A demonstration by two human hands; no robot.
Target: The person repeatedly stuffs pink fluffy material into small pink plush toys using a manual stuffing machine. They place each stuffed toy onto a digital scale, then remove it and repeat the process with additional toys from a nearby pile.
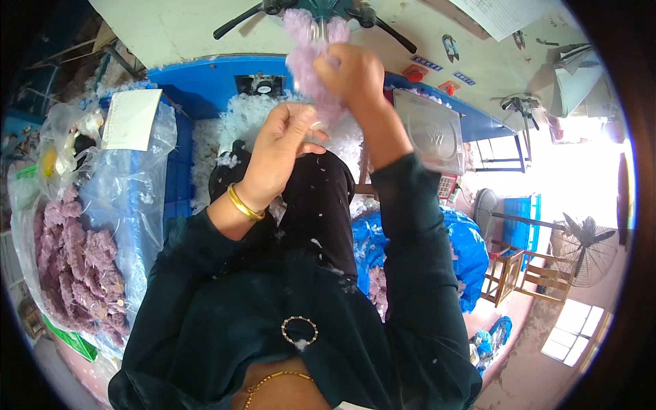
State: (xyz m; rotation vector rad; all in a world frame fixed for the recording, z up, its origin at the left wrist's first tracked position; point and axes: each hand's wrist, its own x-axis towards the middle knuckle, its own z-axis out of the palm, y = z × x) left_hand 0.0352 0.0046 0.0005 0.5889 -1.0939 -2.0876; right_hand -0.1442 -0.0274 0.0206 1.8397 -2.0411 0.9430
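Presently, my right hand [355, 74] was closed on the plush [303, 65] at its right edge. My left hand [277, 140], half curled, sat at the near end, its hold unclear. The plush ran lengthwise away from me to the nozzle [319, 31], right hand nearer.

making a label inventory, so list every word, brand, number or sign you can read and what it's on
None is readable:
Blue labels on the table: too small
White sheet, top right: too faint
Cream sheet, left: nothing readable
Red keypad: too small
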